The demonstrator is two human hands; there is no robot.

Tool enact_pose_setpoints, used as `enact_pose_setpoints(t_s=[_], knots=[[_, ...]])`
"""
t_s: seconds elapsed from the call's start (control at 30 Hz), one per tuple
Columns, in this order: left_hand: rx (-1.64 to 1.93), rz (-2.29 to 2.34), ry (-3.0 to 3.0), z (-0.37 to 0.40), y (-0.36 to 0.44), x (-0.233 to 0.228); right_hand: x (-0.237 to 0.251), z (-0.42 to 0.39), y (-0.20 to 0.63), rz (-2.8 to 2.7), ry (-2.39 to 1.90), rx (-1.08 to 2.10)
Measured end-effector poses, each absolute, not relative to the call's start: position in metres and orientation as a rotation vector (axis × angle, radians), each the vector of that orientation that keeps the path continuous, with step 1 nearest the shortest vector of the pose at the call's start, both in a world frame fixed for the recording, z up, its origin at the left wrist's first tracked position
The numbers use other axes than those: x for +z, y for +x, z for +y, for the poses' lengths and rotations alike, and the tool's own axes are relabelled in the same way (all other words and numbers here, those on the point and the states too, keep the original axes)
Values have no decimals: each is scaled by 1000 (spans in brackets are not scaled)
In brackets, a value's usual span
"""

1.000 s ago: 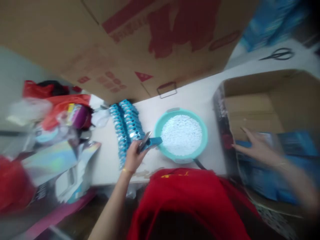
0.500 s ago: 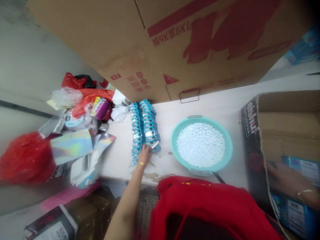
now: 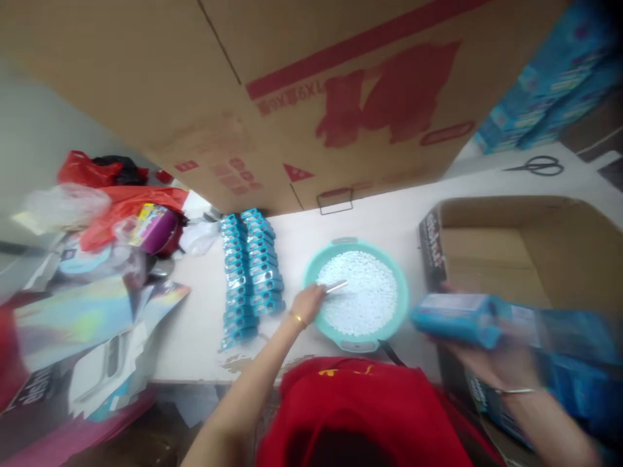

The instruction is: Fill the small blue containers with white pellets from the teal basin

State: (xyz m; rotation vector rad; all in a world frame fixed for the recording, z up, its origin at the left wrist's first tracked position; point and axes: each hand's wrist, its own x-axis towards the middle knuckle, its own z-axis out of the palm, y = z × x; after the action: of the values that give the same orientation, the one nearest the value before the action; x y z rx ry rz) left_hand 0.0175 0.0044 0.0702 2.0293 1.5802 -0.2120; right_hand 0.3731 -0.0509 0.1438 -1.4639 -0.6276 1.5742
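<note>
My left hand (image 3: 309,303) is closed on a shiny silver metal piece (image 3: 335,287), slim and short, whose kind I cannot make out. It is at the left rim of a turquoise basin (image 3: 403,298), over the small white pellets (image 3: 365,292) inside. My right hand (image 3: 506,360), smeared by motion, grips a blue pack (image 3: 457,318) with a pale label, beside the left wall of an open carton (image 3: 481,246). To the left of the basin stand two rows of small blue packs (image 3: 263,266) with round holes in them.
A large cardboard box (image 3: 282,149) rises at the back. Scissors (image 3: 538,166) lie behind the open carton, near stacked blue boxes (image 3: 540,97). Plastic bags (image 3: 131,207) and shiny card sheets (image 3: 82,318) clutter the left side. Further blue packs (image 3: 584,383) are at the lower right.
My left hand has moved right with the silver piece, from the rows of blue packs to the basin. My right hand has come out of the carton with a blue pack. The view has shifted right.
</note>
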Motion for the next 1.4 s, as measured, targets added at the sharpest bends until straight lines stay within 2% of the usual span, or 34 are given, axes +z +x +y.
enact_pose_setpoints(t_s=[0.1, 0.2, 0.5, 0.63, 0.8, 0.97, 1.23, 1.4], knots=[[-310, 1590, 2065, 34, 60, 42, 137, -77, 348, -247, -1301, 1909], [-306, 1498, 2081, 35, 89, 22, 127, -99, 333, -151, -1259, 2094], [-169, 1195, 1959, -6, 93, 18, 124, -82, 345, -433, -1498, 1756], [29, 1138, 1890, 5, 75, 46, 113, -64, 352, -851, -1682, 1386], [263, 1061, 1945, 29, 53, 116, 103, -50, 341, -1413, -1768, 1019], [69, 973, 2136, 49, 52, 172, 99, -32, 315, -1811, -1651, 844], [-522, 1162, 2364, 48, 98, 216, 94, -25, 299, -2036, -1579, 786], [-477, 1198, 2405, 40, 112, 230, 86, -27, 301, -1989, -1581, 798]])
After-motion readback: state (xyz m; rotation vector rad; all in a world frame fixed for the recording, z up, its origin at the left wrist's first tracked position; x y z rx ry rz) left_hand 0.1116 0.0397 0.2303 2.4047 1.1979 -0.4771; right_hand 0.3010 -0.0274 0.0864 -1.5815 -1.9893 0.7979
